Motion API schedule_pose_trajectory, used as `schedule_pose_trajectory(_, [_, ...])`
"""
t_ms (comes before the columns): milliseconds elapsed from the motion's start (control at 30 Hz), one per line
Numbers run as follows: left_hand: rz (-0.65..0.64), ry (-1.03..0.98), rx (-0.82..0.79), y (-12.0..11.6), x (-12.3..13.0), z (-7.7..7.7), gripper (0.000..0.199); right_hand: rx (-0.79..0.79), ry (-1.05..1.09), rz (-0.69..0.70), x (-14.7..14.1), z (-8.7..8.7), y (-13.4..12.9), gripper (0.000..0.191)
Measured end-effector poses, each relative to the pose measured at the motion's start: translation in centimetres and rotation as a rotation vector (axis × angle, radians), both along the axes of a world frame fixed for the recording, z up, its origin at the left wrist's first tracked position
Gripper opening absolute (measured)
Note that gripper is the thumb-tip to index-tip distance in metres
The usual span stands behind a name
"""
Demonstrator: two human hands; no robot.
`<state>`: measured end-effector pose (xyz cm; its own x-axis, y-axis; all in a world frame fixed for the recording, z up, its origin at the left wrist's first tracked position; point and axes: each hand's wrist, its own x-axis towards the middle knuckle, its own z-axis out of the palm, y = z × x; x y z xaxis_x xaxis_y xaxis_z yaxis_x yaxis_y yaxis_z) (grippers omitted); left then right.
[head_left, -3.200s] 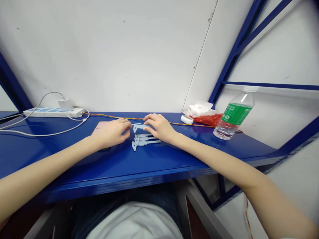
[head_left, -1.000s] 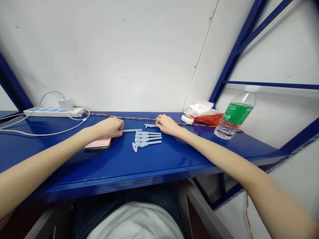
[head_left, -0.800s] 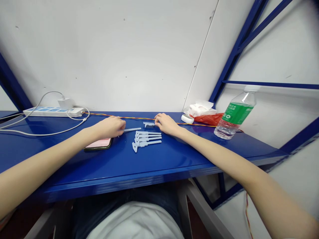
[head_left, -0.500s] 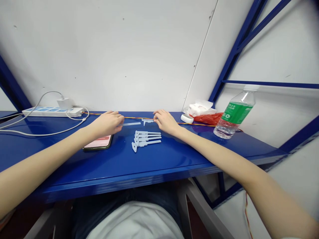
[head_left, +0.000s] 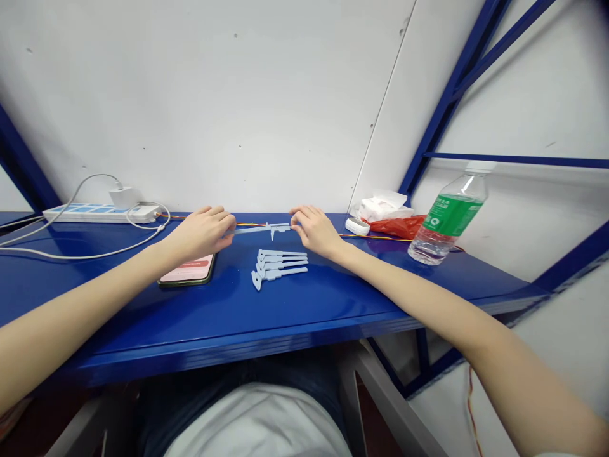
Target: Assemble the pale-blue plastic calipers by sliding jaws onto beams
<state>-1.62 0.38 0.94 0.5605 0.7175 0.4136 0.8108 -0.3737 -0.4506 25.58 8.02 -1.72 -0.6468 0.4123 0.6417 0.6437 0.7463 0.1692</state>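
Your left hand (head_left: 208,230): grip pinching bar (head_left: 250,230) | your right hand (head_left: 314,232): grip pinching slider (head_left: 278,227) | both near tabletop's (head_left: 228,317) back edge, between your hands | bar runs left to right, tip at slider; can't tell if inside

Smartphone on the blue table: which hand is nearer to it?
Left. The left hand is just beyond the smartphone, the left wrist partly hiding it; the right hand is well to its right, beyond the light-coloured calipers.
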Motion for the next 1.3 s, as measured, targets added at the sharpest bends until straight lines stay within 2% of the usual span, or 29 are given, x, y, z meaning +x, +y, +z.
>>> schedule_pose_trajectory(233, [-0.051, -0.029, 0.027, -0.7, 0.7, 0.2, 0.021, 0.035, 0.018, 0.067, -0.6, 0.2, -1.0, 0.016])
schedule_pose_trajectory(433, [-0.075, -0.012, 0.072, -1.4, 1.7, 0.3, 0.024, -0.006, 0.024, 0.136, -1.1, 0.6, -2.0, 0.018])
schedule_pose_trajectory(600, [-0.124, -0.033, 0.078, -1.6, 2.0, 0.2, 0.023, 0.038, 0.011, 0.177, -1.0, 0.5, -2.2, 0.022])
schedule_pose_trajectory(800, [-0.143, -0.044, 0.053, -2.1, 2.9, -0.1, 0.026, 0.002, -0.055, 0.216, -1.6, 0.5, -3.2, 0.016])
schedule_pose_trajectory(933, [-0.087, -0.032, 0.059, -1.9, 2.6, -0.2, 0.027, -0.01, -0.046, 0.189, -1.4, 0.6, -2.9, 0.014])
schedule_pose_trajectory(1100, [0.055, -0.069, 0.056, -1.3, 1.4, -0.2, 0.037, -0.014, 0.0, 0.123, -0.6, 0.5, -1.7, 0.013])
schedule_pose_trajectory(1167, [0.051, -0.056, 0.019, -1.1, 1.1, -0.3, 0.036, -0.009, 0.016, 0.11, -0.6, 0.4, -1.6, 0.013])
schedule_pose_trajectory(1300, [-0.052, -0.033, -0.01, -1.4, 1.5, -0.5, 0.036, -0.019, -0.001, 0.116, -0.8, 0.6, -2.3, 0.014])
